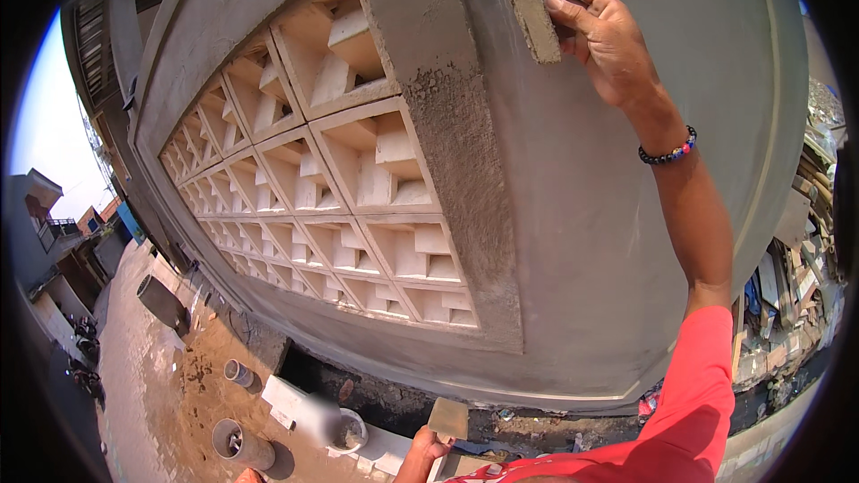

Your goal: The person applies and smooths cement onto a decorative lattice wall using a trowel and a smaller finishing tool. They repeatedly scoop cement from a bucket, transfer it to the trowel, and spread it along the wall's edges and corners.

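High on the wall, my right hand (613, 40), with a beaded bracelet at the wrist, is closed round a flat plastering float (528, 9). Grey mortar coats its long edge, which lies at or close to the smooth grey wall (591, 197). Low in front of me, my left hand (428, 447) grips a small square mortar board (448, 418) with a tan-grey face; its handle is hidden by the fingers. Left of the float, a rough, darker band of plaster (461, 161) borders a panel of pale ventilation blocks (380, 156).
A drainage ditch (385, 402) runs along the wall's foot. White blocks (291, 402), a bucket (349, 432) and cylindrical containers (242, 444) stand beside it. Scrap wood (787, 291) is heaped at the right. A paved lane (134, 367) with parked motorbikes (85, 353) runs along the left.
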A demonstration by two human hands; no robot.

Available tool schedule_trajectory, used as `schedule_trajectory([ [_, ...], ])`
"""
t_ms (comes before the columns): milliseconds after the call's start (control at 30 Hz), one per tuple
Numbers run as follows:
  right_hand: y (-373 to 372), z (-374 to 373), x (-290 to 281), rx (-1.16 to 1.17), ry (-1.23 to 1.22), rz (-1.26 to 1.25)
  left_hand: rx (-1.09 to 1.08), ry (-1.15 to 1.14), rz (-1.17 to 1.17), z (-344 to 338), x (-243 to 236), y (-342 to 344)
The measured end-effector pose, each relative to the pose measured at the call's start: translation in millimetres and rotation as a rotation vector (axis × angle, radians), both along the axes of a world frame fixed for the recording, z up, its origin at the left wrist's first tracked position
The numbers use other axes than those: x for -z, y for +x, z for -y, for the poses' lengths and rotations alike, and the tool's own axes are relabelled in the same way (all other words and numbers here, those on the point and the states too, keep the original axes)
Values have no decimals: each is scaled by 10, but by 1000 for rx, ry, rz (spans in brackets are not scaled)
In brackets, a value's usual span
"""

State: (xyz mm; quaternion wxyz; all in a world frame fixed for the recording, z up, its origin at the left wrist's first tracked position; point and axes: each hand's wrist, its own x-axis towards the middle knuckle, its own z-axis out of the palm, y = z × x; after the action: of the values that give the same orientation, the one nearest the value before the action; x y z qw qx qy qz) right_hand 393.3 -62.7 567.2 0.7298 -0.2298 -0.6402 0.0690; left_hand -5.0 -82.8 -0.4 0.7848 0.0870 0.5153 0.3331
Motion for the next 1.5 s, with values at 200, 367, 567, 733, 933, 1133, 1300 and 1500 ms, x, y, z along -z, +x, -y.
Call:
schedule_trajectory([
  [200,-401,271,-451,92,-50,-106,-92,-6,36,40,-122,-15],
  [367,-439,37,-922,104,24,-106,-166,-1,51,111,135,-111],
  [567,-383,-290,-1460,193,134,-51,-229,-22,42,138,51,-7],
  [733,-373,-529,-1713,209,242,25,-213,1,70,164,163,17],
  [933,-6,-895,-1739,606,532,292,-163,-62,224,-8,523,149],
  [1133,-536,-494,-439,388,45,52,-81,-70,165,-30,279,222],
  [1300,-624,-422,395,381,-3,-13,7,-55,137,-164,240,293],
  [1500,-585,-111,1204,249,-221,-76,68,-73,238,-304,545,296],
])
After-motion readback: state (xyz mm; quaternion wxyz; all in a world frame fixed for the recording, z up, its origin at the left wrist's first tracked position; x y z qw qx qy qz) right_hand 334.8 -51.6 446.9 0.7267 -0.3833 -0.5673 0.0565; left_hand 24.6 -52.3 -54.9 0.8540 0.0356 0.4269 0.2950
